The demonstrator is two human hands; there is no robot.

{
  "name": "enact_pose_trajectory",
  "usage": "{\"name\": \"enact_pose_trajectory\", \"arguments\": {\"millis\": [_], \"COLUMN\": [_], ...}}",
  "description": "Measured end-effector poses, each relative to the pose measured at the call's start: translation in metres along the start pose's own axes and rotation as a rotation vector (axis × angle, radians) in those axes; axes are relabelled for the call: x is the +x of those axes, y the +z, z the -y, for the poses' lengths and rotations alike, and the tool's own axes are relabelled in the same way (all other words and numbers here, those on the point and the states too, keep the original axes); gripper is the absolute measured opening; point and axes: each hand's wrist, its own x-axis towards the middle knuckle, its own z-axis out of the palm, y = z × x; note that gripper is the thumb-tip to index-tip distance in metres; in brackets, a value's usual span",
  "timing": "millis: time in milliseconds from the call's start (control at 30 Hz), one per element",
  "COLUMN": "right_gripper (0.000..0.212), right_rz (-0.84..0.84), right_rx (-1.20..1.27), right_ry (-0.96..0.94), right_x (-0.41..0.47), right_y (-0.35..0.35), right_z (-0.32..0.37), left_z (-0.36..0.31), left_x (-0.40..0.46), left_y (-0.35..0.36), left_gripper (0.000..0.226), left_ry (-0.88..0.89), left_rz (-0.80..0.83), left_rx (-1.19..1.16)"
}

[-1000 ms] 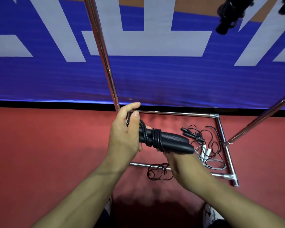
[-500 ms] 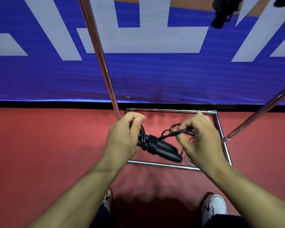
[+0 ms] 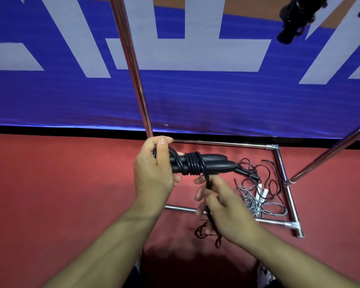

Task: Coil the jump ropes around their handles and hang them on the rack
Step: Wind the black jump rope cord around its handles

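Head view, centre of the frame: the left hand (image 3: 154, 173) clenches the ends of 2 black handles (image 3: 214, 166) lying side by side, with several turns of black rope (image 3: 192, 166) coiled round their middle. Just below and right, the right hand (image 3: 222, 204) pinches the rope's loose tail, which trails to the red floor (image 3: 60, 194). Further right, a black jump rope (image 3: 256, 173) and a grey jump rope (image 3: 256, 202) lie tangled inside the rack (image 3: 281, 165) base.

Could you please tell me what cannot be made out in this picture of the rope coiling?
Head view only:
- Rack top: cut off by the upper edge.
- Hanging black bundle: cropped by that edge.
- Handle ends: covered by the left hand.
- Cord path: partly behind the right hand.
- Floor ropes: tangled, count unclear.
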Motion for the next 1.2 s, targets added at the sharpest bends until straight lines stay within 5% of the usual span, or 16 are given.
{"name": "enact_pose_trajectory", "arguments": {"millis": [167, 400, 633, 800, 933, 1200], "right_gripper": [0.032, 0.020, 0.017, 0.038, 0.013, 0.014], "right_rz": [-0.340, -0.181, 0.004, -0.025, -0.048, 0.030], "right_rx": [-0.252, -0.397, -0.126, -0.014, -0.123, -0.116], "right_ry": [-0.325, -0.353, -0.178, -0.165, -0.180, -0.103], "right_x": [0.006, 0.001, -0.002, -0.003, 0.006, 0.005], "right_y": [-0.014, -0.003, -0.003, -0.006, -0.009, -0.010], "right_z": [-0.002, -0.008, -0.003, -0.004, 0.000, 0.004], "left_z": [0.002, 0.000, -0.002, -0.002, -0.002, -0.006], "left_x": [0.010, 0.006, 0.002, 0.004, 0.003, -0.005], "left_y": [-0.007, -0.005, 0.000, -0.002, -0.003, 0.002], "left_gripper": [0.024, 0.025, 0.025, 0.027, 0.026, 0.026], "left_ry": [-0.024, -0.021, -0.023, -0.051, -0.032, -0.011], "left_rz": [-0.110, -0.096, -0.057, -0.086, -0.064, -0.013], "left_rx": [0.037, 0.014, -0.007, 0.004, -0.001, -0.041]}}
